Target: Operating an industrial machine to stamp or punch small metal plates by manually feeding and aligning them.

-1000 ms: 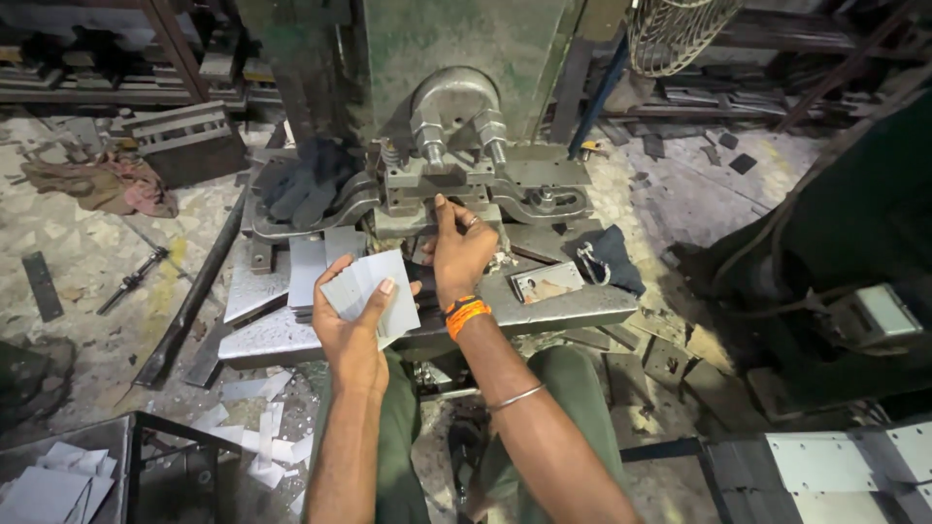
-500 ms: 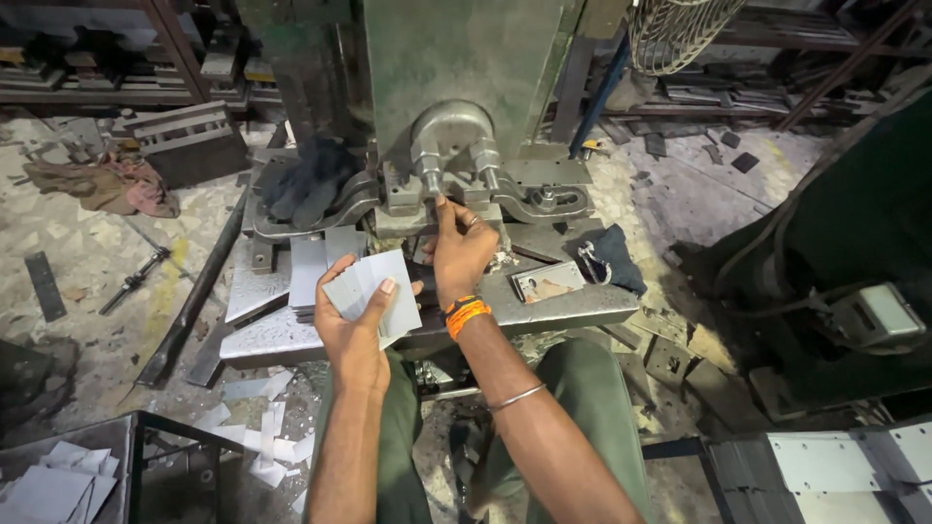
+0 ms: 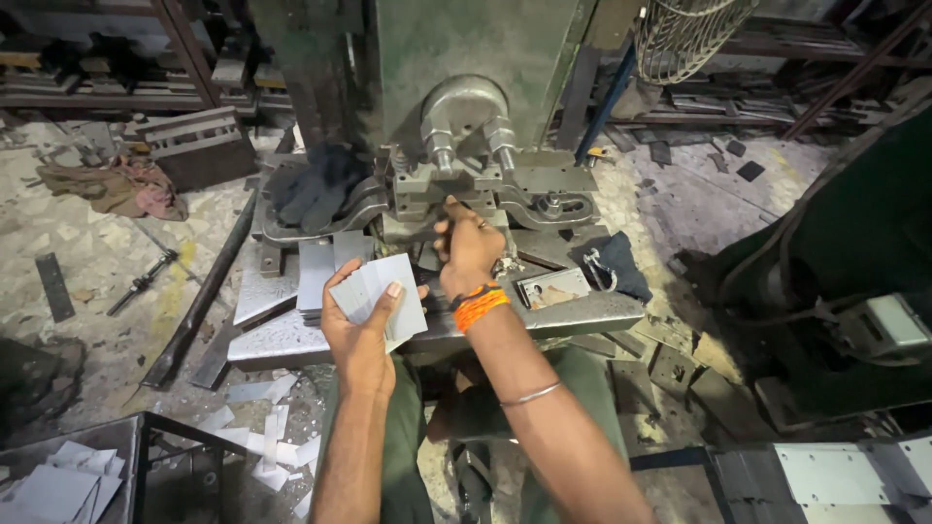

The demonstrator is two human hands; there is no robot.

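My left hand (image 3: 359,325) holds a fanned stack of small grey metal sheets (image 3: 381,291) in front of a press machine (image 3: 466,116). My right hand (image 3: 469,247), with orange threads at the wrist, reaches into the die area (image 3: 456,184) under the ram, fingers pinched at the tooling. Whether it holds a sheet there is hidden by the hand itself.
A metal bed plate (image 3: 291,335) carries stacked sheet blanks (image 3: 316,272). A dark cloth (image 3: 316,184) lies left of the die, another dark cloth (image 3: 621,267) at right. A bin of cut pieces (image 3: 58,480) sits lower left. Scrap and tools litter the floor (image 3: 97,262).
The right hand has shifted slightly up toward the die. The left hand still holds the sheet stack at about the same place.
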